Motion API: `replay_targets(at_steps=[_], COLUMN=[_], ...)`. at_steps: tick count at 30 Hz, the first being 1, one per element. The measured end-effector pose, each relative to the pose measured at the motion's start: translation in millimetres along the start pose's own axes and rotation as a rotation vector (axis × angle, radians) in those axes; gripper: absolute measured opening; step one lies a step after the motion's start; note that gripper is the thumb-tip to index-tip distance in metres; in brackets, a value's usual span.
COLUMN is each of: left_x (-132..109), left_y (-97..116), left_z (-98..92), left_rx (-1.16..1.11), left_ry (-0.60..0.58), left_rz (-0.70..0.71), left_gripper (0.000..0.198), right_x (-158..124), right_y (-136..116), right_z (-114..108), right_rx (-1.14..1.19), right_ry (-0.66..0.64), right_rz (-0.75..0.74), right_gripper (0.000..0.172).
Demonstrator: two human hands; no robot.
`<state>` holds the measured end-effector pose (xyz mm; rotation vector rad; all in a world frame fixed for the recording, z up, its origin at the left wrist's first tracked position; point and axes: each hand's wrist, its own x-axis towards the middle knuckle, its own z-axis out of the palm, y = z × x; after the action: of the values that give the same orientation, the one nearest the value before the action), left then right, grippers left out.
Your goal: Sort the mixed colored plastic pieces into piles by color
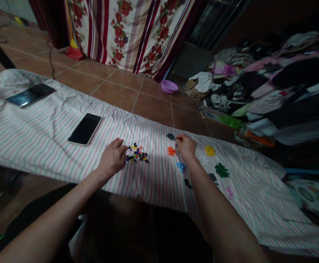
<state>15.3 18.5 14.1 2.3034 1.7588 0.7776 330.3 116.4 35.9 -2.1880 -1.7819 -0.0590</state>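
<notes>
A small heap of mixed coloured bits (137, 153) lies on the pink-striped white cloth (38, 135). My left hand (112, 157) rests beside it on the left, fingers curled down and touching the heap's edge. My right hand (186, 147) is pinched closed on a thin stick-like thing, its tip near a dark blue pile (171, 136). Around that hand lie sorted piles: orange (171, 151), light blue (180, 167), yellow (210, 150), green (221, 170), a dark pile (212, 177), a black one (187, 183) and a faint pink one (229, 191).
A dark phone (85, 129) and a tablet (30, 95) lie on the cloth to the left. Beyond are tiled floor, a purple bowl (169, 86), a floral curtain (132, 33), and piled clothes (271, 84) at right.
</notes>
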Motion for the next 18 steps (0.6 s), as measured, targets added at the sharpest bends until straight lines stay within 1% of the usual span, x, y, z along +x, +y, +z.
replay_targets(at_steps=[5, 13, 18], left_x=[-0.3, -0.3, -0.4], left_y=[-0.1, 0.1, -0.1], left_z=[0.7, -0.6, -0.2], left_rx=[-0.001, -0.010, -0.015], left_ry=[0.009, -0.005, -0.014], left_rz=[0.002, 0.000, -0.021], left_gripper=[0.033, 0.034, 0.033], right_x=[2.6, 4.1, -4.8], right_y=[-2.9, -9.1, -16.1], right_z=[1.9, -0.7, -6.3], right_rx=[0.020, 0.088, 0.213], right_ry=[-0.020, 0.000, 0.086], right_rz=[-0.022, -0.018, -0.008], right_gripper=[0.028, 0.029, 0.029])
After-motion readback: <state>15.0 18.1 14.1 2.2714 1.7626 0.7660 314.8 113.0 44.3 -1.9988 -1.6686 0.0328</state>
